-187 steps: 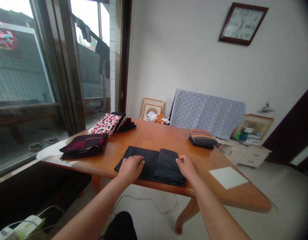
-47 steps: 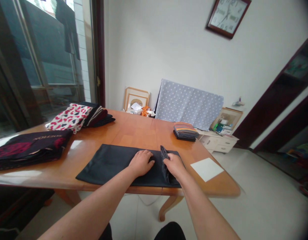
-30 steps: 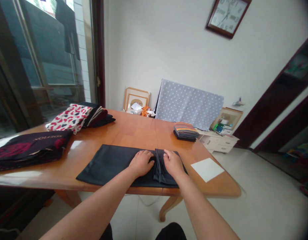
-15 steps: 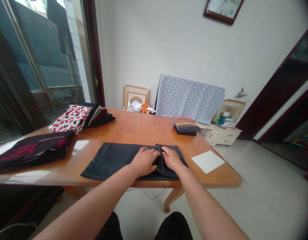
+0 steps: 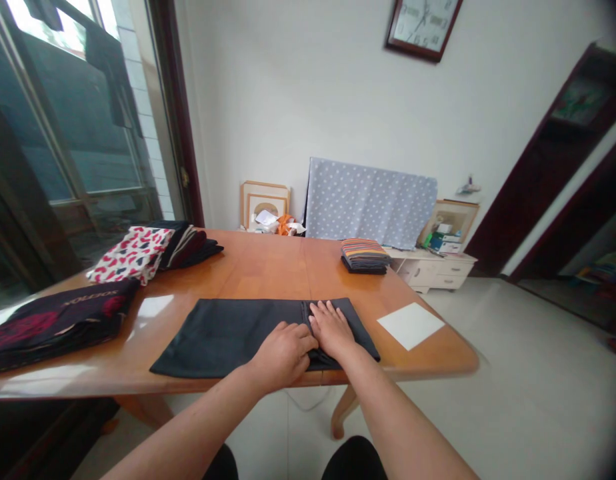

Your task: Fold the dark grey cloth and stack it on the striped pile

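A folded black garment point(image 5: 228, 333) lies lengthwise along the table's front edge, with a doubled-over layer and a ridge of cloth towards its right end. My right hand point(image 5: 331, 329) rests flat on that layer, fingers stretched out and slightly apart. Just left of the ridge, my left hand point(image 5: 286, 353) has its fingers curled down on the cloth near the front edge and closed on it. Both wrists come in from below, and the hands hide part of the fold. What kind of garment it is, I cannot tell.
On the wooden table point(image 5: 268, 267) lie a dark flowered garment pile point(image 5: 63, 320), a heart-patterned cloth point(image 5: 133, 253) beside dark folded clothes point(image 5: 188, 250), a small stack topped with striped cloth point(image 5: 365, 255), and a white sheet point(image 5: 411, 325). Behind stands a low white cabinet point(image 5: 433, 272).
My right hand has flattened onto the folded layer, fingers now extended. My left hand has slid towards the front edge and curled its fingers. The ridge of cloth lies flatter; the view has tilted up slightly.
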Available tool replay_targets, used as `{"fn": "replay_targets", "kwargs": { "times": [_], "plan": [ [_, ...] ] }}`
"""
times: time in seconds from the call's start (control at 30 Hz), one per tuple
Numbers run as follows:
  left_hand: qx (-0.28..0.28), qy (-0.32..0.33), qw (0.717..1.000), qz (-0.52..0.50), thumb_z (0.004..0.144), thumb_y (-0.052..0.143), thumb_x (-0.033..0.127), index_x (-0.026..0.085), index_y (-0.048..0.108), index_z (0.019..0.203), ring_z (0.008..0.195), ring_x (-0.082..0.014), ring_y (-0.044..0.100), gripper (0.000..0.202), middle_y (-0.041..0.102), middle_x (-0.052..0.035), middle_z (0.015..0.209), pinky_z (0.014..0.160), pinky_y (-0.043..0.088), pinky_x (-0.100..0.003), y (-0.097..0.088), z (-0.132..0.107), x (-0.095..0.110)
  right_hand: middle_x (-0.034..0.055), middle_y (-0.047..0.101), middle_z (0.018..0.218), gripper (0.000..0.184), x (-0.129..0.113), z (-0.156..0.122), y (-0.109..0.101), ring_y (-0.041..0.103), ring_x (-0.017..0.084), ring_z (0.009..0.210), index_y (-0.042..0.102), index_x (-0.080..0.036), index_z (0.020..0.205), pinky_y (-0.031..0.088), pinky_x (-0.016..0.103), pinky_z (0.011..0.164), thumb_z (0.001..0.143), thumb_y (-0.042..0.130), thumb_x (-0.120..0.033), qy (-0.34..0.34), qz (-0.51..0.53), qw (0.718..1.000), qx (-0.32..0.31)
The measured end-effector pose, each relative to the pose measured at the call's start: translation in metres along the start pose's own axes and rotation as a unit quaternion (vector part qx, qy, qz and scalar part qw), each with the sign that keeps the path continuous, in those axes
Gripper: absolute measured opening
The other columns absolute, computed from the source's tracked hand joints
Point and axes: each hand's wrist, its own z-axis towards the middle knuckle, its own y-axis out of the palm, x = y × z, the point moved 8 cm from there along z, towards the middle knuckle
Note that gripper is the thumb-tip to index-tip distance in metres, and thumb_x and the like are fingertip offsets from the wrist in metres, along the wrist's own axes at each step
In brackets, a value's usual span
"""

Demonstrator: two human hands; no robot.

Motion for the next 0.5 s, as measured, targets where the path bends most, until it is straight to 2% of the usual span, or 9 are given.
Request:
{"fn": "replay_targets", "kwargs": {
  "times": [0.3, 0.5],
  "plan": [
    [0.019, -0.024, 1.0, 0.001, 0.086, 0.049, 0.014, 0.027, 0.065, 0.106, 0.095, -0.0228, 0.061, 0.029, 0.065, -0.0058, 0.104, 0.081, 0.042, -0.037, -0.012, 0.0, -0.011, 0.012, 0.035, 0.161, 0.059, -0.002, 0.008, -0.012, 0.024, 0.028, 0.151, 0.038, -0.016, 0.154, 0.018, 0.05, 0.121, 0.103, 0.024, -0.041, 0.036, 0.025, 0.999, 0.013],
    [0.004, -0.028, 1.0, 0.001, 0.082, 0.055, 0.014, 0.026, 0.066, 0.103, 0.096, -0.0231, 0.061, 0.026, 0.065, -0.0053, 0.102, 0.083, 0.042, -0.037, -0.001, -0.009, -0.013, 0.0146, 0.032, 0.161, 0.06, -0.006, 0.005, -0.005, 0.02, 0.028, 0.152, 0.039, -0.014, 0.154, 0.013, 0.052, 0.121, 0.102, 0.026, -0.042, 0.039, 0.003, 0.999, -0.007]
  ]
}}
